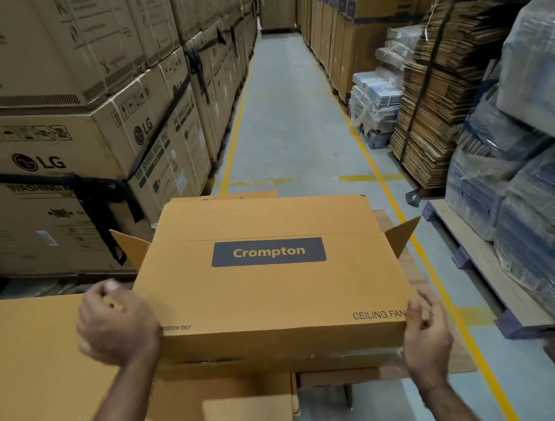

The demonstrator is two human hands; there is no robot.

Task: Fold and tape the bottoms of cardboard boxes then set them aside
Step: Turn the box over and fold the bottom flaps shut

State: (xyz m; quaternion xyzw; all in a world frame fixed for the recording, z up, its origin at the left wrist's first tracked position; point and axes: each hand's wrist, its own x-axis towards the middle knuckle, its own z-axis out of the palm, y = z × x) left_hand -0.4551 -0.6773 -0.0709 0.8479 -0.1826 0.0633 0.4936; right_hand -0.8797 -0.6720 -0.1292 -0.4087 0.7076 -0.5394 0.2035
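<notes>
Item: tan cardboard Crompton ceiling-fan box (268, 277), centre near, lying atop flat cardboard stack (32, 362), far side flaps splayed. Left hand (117, 326) curled, gripping left near corner; right hand (423, 335) fingers hooked on right near corner, likely steadying for repositioning.

A wooden table (410, 273) carries the Crompton box (268, 277); flat cardboard sheets (33, 379) lie near left, and grey floor (289, 126) runs far ahead.
</notes>
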